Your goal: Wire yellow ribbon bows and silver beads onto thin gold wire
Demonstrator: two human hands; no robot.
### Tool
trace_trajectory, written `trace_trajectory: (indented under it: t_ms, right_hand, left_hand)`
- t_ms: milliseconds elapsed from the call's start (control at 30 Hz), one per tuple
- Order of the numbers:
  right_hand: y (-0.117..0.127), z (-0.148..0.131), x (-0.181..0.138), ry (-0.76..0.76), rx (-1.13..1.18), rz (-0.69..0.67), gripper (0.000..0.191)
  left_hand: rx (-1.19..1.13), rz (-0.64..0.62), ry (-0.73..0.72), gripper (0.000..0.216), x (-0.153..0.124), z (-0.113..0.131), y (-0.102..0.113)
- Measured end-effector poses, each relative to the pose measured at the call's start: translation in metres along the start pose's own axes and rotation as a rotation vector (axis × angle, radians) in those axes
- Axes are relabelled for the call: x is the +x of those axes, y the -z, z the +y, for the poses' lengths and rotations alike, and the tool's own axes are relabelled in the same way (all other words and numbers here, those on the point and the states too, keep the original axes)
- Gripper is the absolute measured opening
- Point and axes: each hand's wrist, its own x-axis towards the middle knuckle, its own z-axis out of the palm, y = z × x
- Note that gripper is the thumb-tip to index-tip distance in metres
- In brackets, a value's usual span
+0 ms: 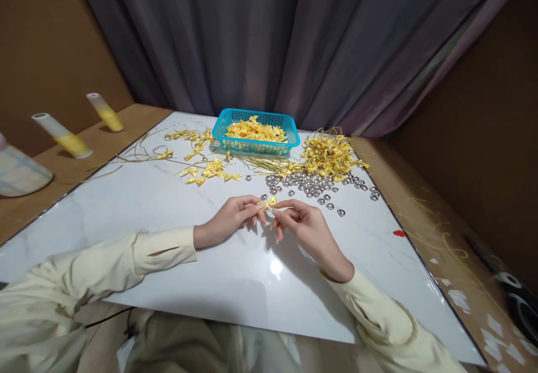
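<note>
Between my two hands, above the middle of the white marbled board, is a small yellow ribbon bow (272, 201). My left hand (233, 216) pinches its left side between thumb and forefinger. From the other side, my right hand (305, 224) pinches the bow's right part, with the remaining fingers curled below. Just beyond the fingertips lies a spread of silver heart-shaped pieces (311, 184). More yellow bows (214, 168) lie loose to the left of them. Whether a silver piece is joined to the held bow is too small to tell.
A blue basket (256, 147) of yellow bows stands at the back. Right of it is a heap of bows with gold cords (330, 154). Two ribbon spools (69, 142) stand at the left. A red scrap (398, 233) and black-handled scissors (521, 300) lie at the right.
</note>
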Motion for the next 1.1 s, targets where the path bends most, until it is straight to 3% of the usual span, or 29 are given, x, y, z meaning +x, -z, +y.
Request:
trace_trajectory:
  t_ms: [167,333,700,833,1100]
  right_hand:
    - [0.001,0.007,0.002,0.081,0.003,0.025,0.023]
    - [0.001,0.008,0.001,0.084,0.05,0.037,0.025]
    - [-0.007,0.012,-0.003,0.104,0.063,0.025,0.025]
    - [-0.007,0.009,-0.004,0.106,0.045,0.014,0.025]
    - [-0.009,0.013,-0.005,0.122,0.035,0.008,0.024]
  left_hand:
    - [-0.103,-0.015,0.08,0.027,0.002,-0.002,0.003]
    - [-0.04,-0.007,0.047,0.03,0.002,-0.002,0.002]
    - [0.654,0.027,-0.385,0.023,-0.012,-0.007,-0.002]
    - [0.807,0.008,-0.538,0.024,-0.011,-0.01,-0.001]
    - [0.948,-0.008,-0.708,0.023,-0.011,-0.015,0.002]
